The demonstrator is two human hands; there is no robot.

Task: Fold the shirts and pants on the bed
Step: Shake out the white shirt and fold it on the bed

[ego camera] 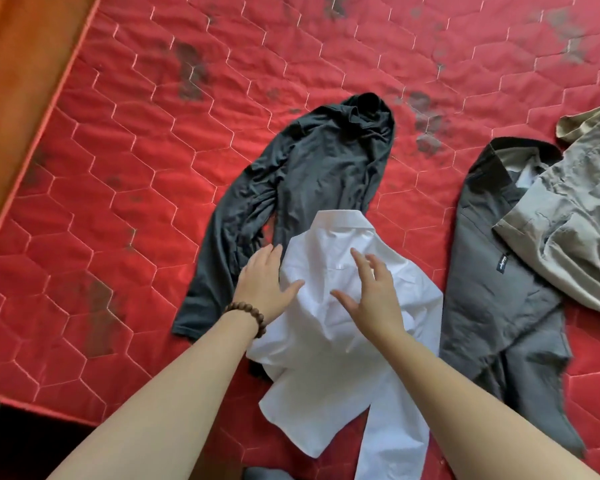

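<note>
A crumpled white collared shirt (329,344) lies in the middle of the red quilted mattress (118,168), its collar pointing away from me. It partly covers a dark long-sleeved top (312,168) spread out behind it. My left hand (262,282), with a bead bracelet on the wrist, lies flat with straight fingers on the white shirt's left edge. My right hand (371,289) hovers over the shirt's chest with fingers spread and relaxed, holding nothing. Dark grey pants (492,289) lie to the right, with khaki pants (575,216) draped over their top.
The mattress's left edge runs diagonally along an orange-brown wooden surface (18,57). Dark stains mark the far part of the mattress. A dark floor gap (32,441) shows at the bottom left. A small grey piece of cloth (267,474) peeks in at the bottom edge.
</note>
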